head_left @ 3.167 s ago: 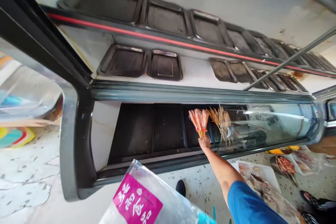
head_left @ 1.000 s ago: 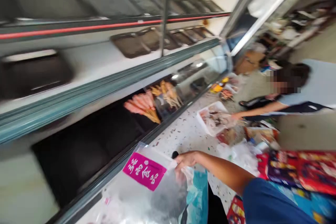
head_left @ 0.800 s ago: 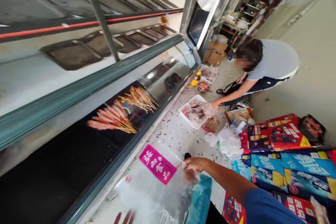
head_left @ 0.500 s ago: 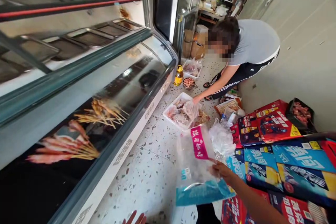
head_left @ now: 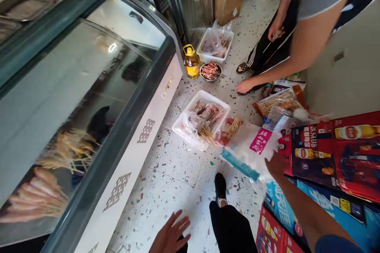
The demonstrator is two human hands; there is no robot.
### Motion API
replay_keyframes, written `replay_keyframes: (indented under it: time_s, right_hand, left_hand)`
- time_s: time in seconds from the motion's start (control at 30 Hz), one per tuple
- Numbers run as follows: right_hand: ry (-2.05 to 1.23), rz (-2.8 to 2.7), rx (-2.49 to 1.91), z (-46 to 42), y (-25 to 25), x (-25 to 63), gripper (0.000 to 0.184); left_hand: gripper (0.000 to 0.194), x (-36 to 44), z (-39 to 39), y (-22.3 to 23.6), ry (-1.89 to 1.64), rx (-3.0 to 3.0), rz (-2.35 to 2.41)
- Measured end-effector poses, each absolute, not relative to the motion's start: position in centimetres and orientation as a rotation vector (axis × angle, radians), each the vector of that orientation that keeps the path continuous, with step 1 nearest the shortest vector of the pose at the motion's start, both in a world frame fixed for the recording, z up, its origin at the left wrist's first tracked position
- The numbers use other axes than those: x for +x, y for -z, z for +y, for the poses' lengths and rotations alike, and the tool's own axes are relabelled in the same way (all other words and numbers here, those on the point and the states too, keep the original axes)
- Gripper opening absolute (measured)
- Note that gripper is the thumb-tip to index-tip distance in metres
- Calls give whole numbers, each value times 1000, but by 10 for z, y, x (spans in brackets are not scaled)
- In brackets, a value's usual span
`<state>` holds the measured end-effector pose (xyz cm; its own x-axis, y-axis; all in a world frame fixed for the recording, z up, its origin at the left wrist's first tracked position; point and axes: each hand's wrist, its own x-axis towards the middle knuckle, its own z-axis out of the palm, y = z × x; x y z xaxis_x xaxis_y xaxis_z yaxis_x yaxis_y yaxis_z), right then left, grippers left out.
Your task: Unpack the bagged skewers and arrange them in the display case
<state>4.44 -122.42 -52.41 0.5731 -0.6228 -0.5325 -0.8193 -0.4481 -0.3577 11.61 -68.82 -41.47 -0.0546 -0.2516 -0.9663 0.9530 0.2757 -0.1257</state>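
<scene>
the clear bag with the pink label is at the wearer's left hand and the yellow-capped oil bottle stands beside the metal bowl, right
Not quite: the head view shows the clear bag with the pink label at the wearer's right hand, not the left hand. The yellow-capped oil bottle does stand beside the metal bowl.

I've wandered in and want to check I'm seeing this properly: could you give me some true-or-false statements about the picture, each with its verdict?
1. The left hand has its fingers spread. True.
2. The right hand is inside the display case. False: it is at the plastic bag with the pink label.
3. The metal bowl holds reddish skewered meat. True.
4. The yellow-capped bottle lies on its side. False: it stands upright on the floor.
5. Pinkish skewers lie behind the case's glass. True.
</scene>
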Motion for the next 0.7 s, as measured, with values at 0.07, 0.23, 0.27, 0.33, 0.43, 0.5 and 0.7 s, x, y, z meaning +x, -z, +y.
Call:
replay_keyframes:
  time_s: [0.07,0.23,0.27,0.33,0.43,0.5,0.7]
  right_hand:
    - [-427,1134,-2428,-1208,541,87,47]
    - [-695,713,-2376,-1131,592,217,55]
    - [-725,669,-2375,-1117,604,240,50]
    - [-747,618,-2380,-1094,632,277,42]
    - [-731,627,-2398,-1068,678,311,57]
    - [-729,666,-2450,-1052,706,320,85]
    - [-589,921,-2251,-1018,745,326,85]
  left_hand:
    - [54,139,-711,419,1172,860,1223]
    - [45,187,-743,466,1347,1136,1063]
    - [42,198,-750,482,1374,1176,1012]
    - [36,225,-769,518,1379,1228,907]
    - [30,270,-813,572,1280,1275,802]
    - [28,301,-845,603,1206,1358,781]
    - [37,393,-897,649,996,1573,680]
